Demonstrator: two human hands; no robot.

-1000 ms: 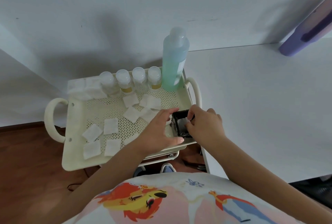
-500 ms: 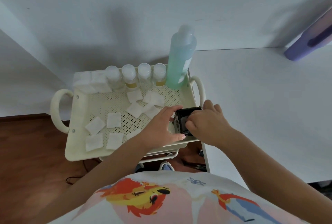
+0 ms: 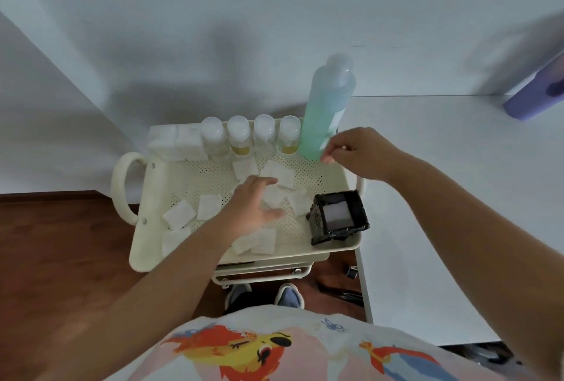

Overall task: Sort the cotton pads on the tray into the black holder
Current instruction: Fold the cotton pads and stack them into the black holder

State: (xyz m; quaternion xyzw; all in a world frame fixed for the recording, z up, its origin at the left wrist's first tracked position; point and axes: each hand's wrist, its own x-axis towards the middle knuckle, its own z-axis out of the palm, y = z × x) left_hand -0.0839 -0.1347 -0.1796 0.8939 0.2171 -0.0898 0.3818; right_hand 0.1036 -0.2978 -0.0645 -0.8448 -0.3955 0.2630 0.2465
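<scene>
A cream perforated tray (image 3: 143, 228) carries several white square cotton pads (image 3: 209, 206) scattered over it. The black holder (image 3: 337, 217) stands at the tray's front right corner with a white pad lying inside it. My left hand (image 3: 251, 208) hovers over the pads in the tray's middle, fingers spread, holding nothing. My right hand (image 3: 360, 151) is raised above the tray's back right corner next to the green bottle, fingers loosely pinched with nothing visible in them.
A tall green bottle (image 3: 328, 112) and several small capped bottles (image 3: 239, 136) line the tray's back edge, with wrapped pad packs (image 3: 175, 142) at the back left. A white table (image 3: 457, 212) lies to the right. A purple object (image 3: 537, 93) sits at the far right.
Both hands have left the black holder. My left hand moved left over the loose pads and my right hand lifted back toward the green bottle. A pad now shows inside the holder.
</scene>
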